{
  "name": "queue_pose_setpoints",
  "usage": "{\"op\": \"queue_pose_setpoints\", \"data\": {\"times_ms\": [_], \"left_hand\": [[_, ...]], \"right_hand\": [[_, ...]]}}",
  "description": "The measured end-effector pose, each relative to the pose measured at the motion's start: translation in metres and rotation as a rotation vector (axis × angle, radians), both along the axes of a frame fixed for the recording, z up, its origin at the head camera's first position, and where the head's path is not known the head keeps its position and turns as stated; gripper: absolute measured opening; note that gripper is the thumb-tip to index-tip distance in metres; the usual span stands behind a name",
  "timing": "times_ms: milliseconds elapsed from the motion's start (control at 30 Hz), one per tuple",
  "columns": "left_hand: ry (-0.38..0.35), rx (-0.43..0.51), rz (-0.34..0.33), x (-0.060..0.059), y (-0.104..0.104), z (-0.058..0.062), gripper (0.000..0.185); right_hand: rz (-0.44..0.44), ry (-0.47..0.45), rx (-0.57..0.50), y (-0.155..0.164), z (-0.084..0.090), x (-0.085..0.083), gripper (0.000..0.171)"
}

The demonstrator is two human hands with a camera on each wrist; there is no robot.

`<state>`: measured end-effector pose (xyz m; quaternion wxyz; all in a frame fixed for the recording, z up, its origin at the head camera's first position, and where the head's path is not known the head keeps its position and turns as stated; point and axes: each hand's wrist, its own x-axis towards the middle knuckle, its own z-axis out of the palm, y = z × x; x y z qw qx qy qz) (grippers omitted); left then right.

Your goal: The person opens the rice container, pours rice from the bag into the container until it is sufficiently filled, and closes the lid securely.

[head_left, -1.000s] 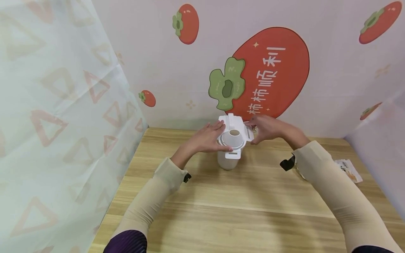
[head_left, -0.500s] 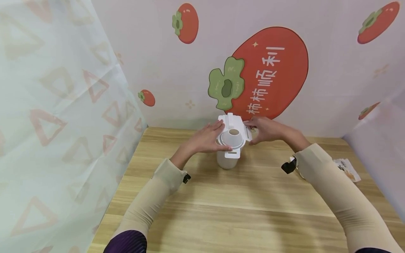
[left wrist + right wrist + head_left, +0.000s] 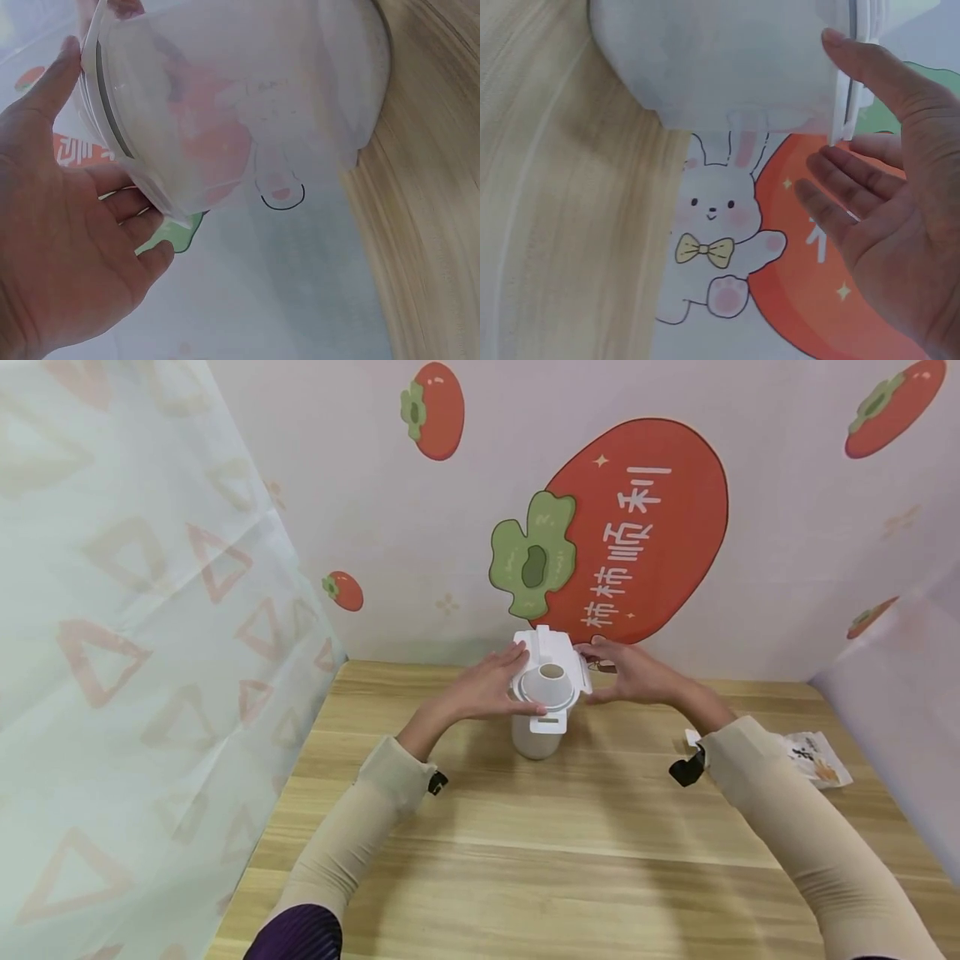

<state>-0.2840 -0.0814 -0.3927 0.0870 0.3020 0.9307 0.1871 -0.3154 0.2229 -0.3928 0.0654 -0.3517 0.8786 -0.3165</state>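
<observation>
While between both hands (image 3: 483, 687) (image 3: 637, 674), white-lidded container (image 3: 536, 744) before wall lettering (image 3: 627, 542) "柿柿顺利"

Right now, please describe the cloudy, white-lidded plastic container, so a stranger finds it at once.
At the far side of the pale wooden table, look below the large red fruit print. The container stands between the left hand and right hand. Unlike the white printed packet farther right, it has a white cone on top.

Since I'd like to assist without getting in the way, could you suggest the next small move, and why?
I'd probably have the right hand press the side flap down: it's beside that flap, which slants outward, while the left hand spans the lid.
</observation>
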Motion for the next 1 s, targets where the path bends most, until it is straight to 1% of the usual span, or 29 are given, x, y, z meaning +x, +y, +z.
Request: {"op": "queue_pose_setpoints", "data": {"times_ms": [167, 267, 367, 467, 600, 700, 767, 867, 1000], "left_hand": [[-0.032, 0.049, -0.021, -0.005, -0.002, 0.004, 0.105], [-0.059, 0.079, -0.031, -0.007, -0.004, 0.006, 0.096], [-0.1, 0.149, -0.035, -0.01, -0.009, 0.005, 0.086], [-0.135, 0.255, -0.018, -0.012, -0.012, 0.006, 0.076], [-0.121, 0.403, 0.029, -0.016, -0.012, 0.006, 0.067], [-0.134, 0.523, 0.08, -0.018, -0.009, 0.007, 0.065], [-0.176, 0.62, 0.118, -0.019, -0.006, 0.008, 0.065], [-0.258, 0.761, 0.164, -0.024, -0.003, 0.006, 0.066], [-0.366, 0.91, 0.197, -0.03, 0.001, 0.004, 0.068]], "right_hand": [[-0.012, -0.079, -0.079, 0.005, -0.008, 0.0, 0.089], [-0.018, -0.074, -0.085, 0.007, -0.013, 0.001, 0.091], [-0.025, -0.059, -0.074, 0.009, -0.018, 0.003, 0.094], [-0.043, -0.084, -0.074, 0.012, -0.024, 0.006, 0.1], [-0.069, -0.159, -0.103, 0.016, -0.034, 0.01, 0.102], [-0.067, -0.199, -0.122, 0.018, -0.041, 0.012, 0.102], [-0.064, -0.223, -0.14, 0.018, -0.044, 0.013, 0.101], [-0.055, -0.239, -0.166, 0.016, -0.049, 0.014, 0.099], [-0.048, -0.249, -0.199, 0.014, -0.054, 0.016, 0.1]]}}
